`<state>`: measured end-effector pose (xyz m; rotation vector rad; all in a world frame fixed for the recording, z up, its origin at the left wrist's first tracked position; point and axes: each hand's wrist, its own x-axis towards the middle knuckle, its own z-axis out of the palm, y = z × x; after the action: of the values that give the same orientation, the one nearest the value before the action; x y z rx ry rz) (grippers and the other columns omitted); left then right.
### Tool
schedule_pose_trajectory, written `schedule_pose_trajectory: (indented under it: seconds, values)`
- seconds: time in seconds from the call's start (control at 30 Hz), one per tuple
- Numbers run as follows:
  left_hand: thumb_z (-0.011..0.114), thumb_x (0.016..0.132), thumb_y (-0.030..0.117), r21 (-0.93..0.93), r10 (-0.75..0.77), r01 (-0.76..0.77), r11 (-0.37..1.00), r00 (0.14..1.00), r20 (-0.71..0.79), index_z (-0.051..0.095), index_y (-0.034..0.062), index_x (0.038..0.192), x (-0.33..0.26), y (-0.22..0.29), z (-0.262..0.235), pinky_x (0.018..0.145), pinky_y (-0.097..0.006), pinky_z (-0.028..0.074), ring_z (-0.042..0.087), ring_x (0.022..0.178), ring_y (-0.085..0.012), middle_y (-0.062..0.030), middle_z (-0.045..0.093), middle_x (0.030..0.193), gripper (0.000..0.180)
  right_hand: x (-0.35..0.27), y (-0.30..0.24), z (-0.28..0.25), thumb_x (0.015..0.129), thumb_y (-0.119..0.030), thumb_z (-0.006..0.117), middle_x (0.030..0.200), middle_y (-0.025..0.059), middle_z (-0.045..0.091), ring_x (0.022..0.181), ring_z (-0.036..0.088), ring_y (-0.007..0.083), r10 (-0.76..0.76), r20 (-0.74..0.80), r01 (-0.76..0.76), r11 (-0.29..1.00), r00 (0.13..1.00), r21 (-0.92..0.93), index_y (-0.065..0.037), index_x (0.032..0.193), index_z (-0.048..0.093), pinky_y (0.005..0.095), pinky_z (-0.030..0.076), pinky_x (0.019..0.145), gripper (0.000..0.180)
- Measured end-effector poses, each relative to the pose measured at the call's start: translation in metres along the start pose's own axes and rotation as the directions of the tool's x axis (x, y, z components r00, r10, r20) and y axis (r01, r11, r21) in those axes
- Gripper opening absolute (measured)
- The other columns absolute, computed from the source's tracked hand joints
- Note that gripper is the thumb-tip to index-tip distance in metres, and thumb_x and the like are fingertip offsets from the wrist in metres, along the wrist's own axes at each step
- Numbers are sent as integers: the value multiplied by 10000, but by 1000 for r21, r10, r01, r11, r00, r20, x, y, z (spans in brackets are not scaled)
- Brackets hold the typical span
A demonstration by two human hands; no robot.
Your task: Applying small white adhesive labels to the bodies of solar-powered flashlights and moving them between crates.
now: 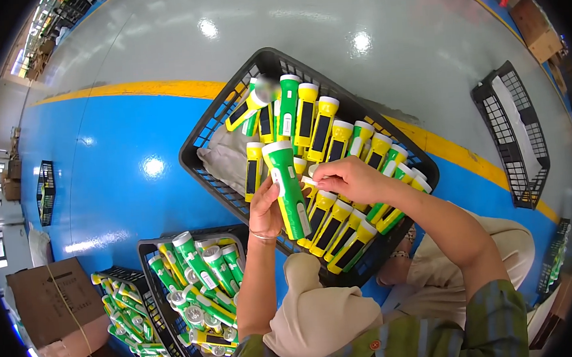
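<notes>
Cardboard, in a brown strapped box (64, 303), stands farthest left, beside a heap of green and yellow flashlights (130, 312). Next, a smaller black plastic crate (157, 301) holds more flashlights, lying at mixed angles, as though tipped in loosely. Crumpled grey sheeting (222, 157) lies inside the larger black mesh crate (347, 276), perhaps as padding. Above that crate, the left hand (265, 209) has its fingers wrapped around a green-and-yellow plastic flashlight (290, 188), white head away from the body, probably to keep the barrel steady and its switch side in sight. The right hand (348, 175), just beside it, has thumb and forefinger pinched together on a small white piece (310, 181), too small to identify; its other fingers are curled. Around and beneath, yellow flashlights with dark panels (306, 115) lean side by side, likely to save room. Farthest right stands another black mesh-sided crate (479, 94).
</notes>
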<state>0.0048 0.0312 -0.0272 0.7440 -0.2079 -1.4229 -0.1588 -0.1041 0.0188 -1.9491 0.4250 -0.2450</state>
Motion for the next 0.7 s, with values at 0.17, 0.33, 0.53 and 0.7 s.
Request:
schedule_pose_trajectory:
  seconds: [0.17, 0.33, 0.53, 0.7]
  values:
    - [650, 788, 152, 192, -83, 74, 979, 996, 37, 369, 8, 1237, -13, -3, 12, 806, -367, 510, 582, 955, -225, -119, 537, 1088, 549, -3, -8, 0, 857, -104, 581, 756, 77, 611, 660, 571, 162, 150, 97, -154, 988, 984, 34, -37, 911, 582, 283, 448, 617, 86]
    - [604, 738, -4, 664, 111, -48, 746, 992, -53, 339, -28, 1235, -16, -14, 9, 767, -297, 489, 601, 895, -235, -128, 550, 1055, 563, 1, -11, 15, 840, -168, 590, 762, 114, 632, 668, 601, 288, 102, 84, -100, 995, 991, -24, -60, 893, 597, 344, 458, 595, 120]
    - [618, 737, 41, 923, 335, -299, 242, 919, 209, 202, -61, 1317, -25, -11, 29, 773, -351, 468, 594, 915, -306, -219, 558, 1035, 721, -4, -11, 23, 826, -156, 585, 782, 120, 626, 745, 601, 310, -7, 34, 8, 999, 999, -48, -60, 882, 597, 378, 466, 638, 113]
    - [575, 828, 87, 892, 374, -292, 345, 915, 155, 278, -57, 1295, -29, -15, 25, 775, -341, 464, 599, 899, -301, -209, 575, 1012, 572, -6, -18, 25, 817, -186, 598, 761, 115, 630, 719, 603, 317, 30, 5, -30, 997, 1000, -72, -59, 840, 590, 391, 466, 617, 130]
